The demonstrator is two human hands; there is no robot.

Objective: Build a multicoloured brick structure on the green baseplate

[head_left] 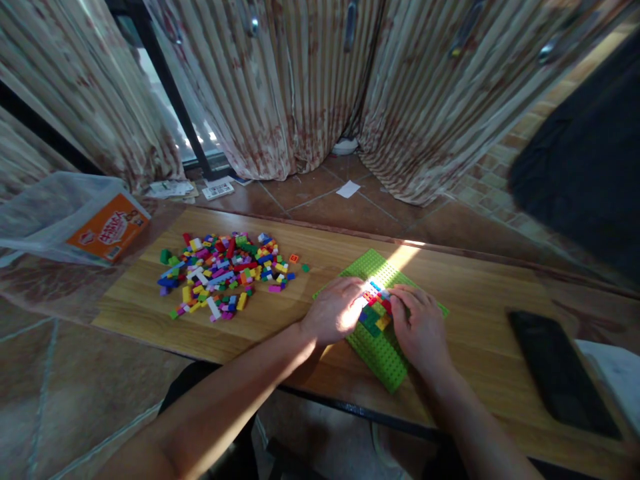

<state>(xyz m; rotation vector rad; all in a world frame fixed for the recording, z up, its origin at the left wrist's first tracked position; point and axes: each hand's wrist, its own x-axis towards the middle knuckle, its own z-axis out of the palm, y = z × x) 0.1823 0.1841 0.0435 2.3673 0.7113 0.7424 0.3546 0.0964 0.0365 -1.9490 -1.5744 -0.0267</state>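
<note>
A green studded baseplate (397, 371) lies at an angle on the wooden table. A patch of toy bricks (372, 319) in green, yellow, red and blue is pressed onto its middle. My left hand (336, 308) rests at the patch's left side, fingers curled together at the bricks; what its fingertips grip is hidden. From the right, my right hand (419, 323) bends its thumb and fingers around the patch's edge, touching bricks there. A band of sunlight crosses the left hand and the bricks, washing out some detail.
To the left spreads a heap of loose toy bricks (220, 270), with an orange brick (294, 258) apart from it. A clear plastic bin (45, 213) with an orange label stands at far left. A dark phone (560, 373) lies at right, near white paper (615, 370). Curtains hang behind.
</note>
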